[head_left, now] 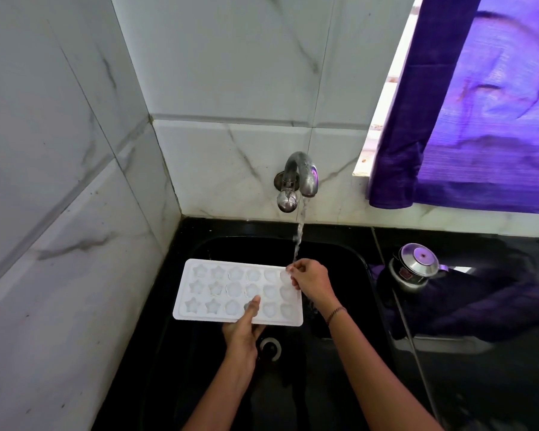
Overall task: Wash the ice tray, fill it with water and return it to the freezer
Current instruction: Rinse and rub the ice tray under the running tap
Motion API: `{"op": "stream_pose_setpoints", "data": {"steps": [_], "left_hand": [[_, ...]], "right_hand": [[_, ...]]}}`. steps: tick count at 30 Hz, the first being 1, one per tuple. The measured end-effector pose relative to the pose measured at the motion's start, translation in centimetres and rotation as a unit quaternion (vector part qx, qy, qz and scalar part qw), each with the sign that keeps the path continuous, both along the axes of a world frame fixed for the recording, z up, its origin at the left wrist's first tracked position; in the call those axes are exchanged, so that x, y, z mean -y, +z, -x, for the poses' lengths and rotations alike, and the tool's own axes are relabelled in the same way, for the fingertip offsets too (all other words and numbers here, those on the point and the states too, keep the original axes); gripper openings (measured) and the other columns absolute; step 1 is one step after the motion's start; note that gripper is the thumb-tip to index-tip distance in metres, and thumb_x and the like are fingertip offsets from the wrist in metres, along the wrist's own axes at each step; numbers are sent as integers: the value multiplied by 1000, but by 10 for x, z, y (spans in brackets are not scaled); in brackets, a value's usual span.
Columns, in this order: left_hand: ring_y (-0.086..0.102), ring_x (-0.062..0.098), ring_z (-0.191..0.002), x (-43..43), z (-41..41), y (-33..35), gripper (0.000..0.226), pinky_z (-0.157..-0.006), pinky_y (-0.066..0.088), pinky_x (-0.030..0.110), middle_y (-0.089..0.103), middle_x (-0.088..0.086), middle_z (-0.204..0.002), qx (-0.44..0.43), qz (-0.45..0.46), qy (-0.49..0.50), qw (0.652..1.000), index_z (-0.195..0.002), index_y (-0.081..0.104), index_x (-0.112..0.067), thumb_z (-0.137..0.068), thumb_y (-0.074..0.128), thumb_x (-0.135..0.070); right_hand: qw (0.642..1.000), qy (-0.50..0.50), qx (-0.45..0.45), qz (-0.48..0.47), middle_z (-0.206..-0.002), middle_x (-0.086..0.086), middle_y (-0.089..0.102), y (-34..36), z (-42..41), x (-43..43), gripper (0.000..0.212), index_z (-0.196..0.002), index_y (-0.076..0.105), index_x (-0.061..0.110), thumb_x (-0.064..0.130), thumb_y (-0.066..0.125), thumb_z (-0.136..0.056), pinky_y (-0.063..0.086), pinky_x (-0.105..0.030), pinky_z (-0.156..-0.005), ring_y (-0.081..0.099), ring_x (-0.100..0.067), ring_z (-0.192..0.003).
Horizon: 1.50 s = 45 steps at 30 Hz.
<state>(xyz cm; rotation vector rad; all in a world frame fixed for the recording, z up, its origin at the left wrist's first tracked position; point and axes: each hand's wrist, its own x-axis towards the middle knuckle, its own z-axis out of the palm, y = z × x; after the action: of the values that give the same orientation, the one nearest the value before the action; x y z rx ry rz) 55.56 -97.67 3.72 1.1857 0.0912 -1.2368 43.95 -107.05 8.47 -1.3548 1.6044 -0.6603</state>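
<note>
A white ice tray (pixel 218 290) with star and round moulds is held level over the black sink (pixel 349 256). My left hand (pixel 243 331) grips its near long edge, thumb on top and fingers underneath. My right hand (pixel 308 279) is at the tray's far right corner, fingers curled on the rim and in the corner mould. Water runs from the wall tap (pixel 302 175) and lands on that corner by my right fingers.
The sink drain (pixel 270 346) lies below the tray. A steel pressure cooker (pixel 413 269) stands on the black counter to the right. A purple curtain (pixel 479 104) hangs over the window at the upper right. Marble-tiled walls close the left and back.
</note>
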Motion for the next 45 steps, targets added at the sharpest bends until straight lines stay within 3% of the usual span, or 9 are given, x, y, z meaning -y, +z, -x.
{"op": "stream_pose_setpoints", "data": {"steps": [3, 6, 12, 16, 24, 29, 35, 41, 45], "left_hand": [[68, 21, -91, 6, 0, 7, 51, -56, 57, 30, 70, 8, -103, 3, 7, 1, 1000, -117, 60, -5, -69, 79, -6], [69, 20, -90, 14, -1, 16, 50, -55, 58, 30, 71, 7, -103, 5, 15, 0, 1000, -116, 61, -7, -70, 79, -7], [67, 20, -89, 29, 3, 28, 46, -55, 58, 30, 68, 11, -108, -4, 23, -10, 1000, -114, 61, -5, -72, 78, -5], [68, 19, -88, 35, 5, 28, 32, -58, 56, 32, 69, 9, -104, -6, 22, -22, 999, -99, 64, -12, -71, 78, -5], [68, 21, -91, 42, 4, 24, 43, -59, 57, 33, 70, 6, -101, -11, 32, -22, 999, -110, 63, -11, -71, 79, -6], [67, 23, -95, 52, 1, 26, 44, -59, 55, 32, 70, 9, -104, -13, 20, -16, 1000, -111, 62, -7, -71, 79, -8], [68, 27, -94, 71, -1, 36, 38, -55, 57, 31, 70, 10, -97, -17, 25, -14, 999, -107, 63, 0, -73, 77, -6], [67, 26, -94, 74, -5, 37, 42, -56, 56, 33, 67, 12, -108, -27, 32, -49, 998, -116, 59, -6, -78, 74, -14], [66, 22, -92, 70, -14, 33, 33, -60, 57, 35, 69, 4, -103, -18, 33, -97, 995, -110, 60, -22, -82, 68, -38]], "right_hand": [[978, 59, -171, 100, -105, -4, 55, -2, 4, -7, 25, -104, 67, 15, 10, 44, -96, 41, -22, -72, 49, -16, -94], [921, 89, -328, 190, -113, -1, 46, 0, 10, -11, 34, -115, 63, 25, 9, 41, -95, 39, -24, -74, 40, -18, -104], [865, 131, -424, 233, -144, -4, 31, 8, 17, -5, 42, -128, 52, 36, 14, 47, -93, 33, -35, -98, 29, -27, -128], [859, 136, -435, 234, -149, -5, 26, 10, 18, 0, 44, -129, 51, 36, 11, 45, -93, 31, -40, -103, 24, -29, -133], [860, 153, -430, 229, -150, -5, 25, 5, 18, 5, 44, -132, 50, 34, 14, 50, -93, 33, -41, -102, 24, -30, -133], [896, 143, -323, 268, -146, -5, 29, 5, 19, -1, 30, -126, 49, 26, 32, 45, -97, 40, -40, -98, 27, -27, -132], [877, 198, -370, 234, -152, -4, 17, -3, 23, -9, 86, -142, 31, 25, 76, 47, -75, 34, -44, -104, 17, -26, -138], [895, 205, -325, 225, -147, -12, 23, 2, 27, -1, 67, -138, 37, 23, 52, 62, -83, 43, -38, -100, 31, -29, -129], [884, 212, -331, 252, -137, -11, 31, 2, 31, 0, 62, -137, 35, 14, 36, 63, -87, 43, -32, -98, 37, -25, -122]]}}
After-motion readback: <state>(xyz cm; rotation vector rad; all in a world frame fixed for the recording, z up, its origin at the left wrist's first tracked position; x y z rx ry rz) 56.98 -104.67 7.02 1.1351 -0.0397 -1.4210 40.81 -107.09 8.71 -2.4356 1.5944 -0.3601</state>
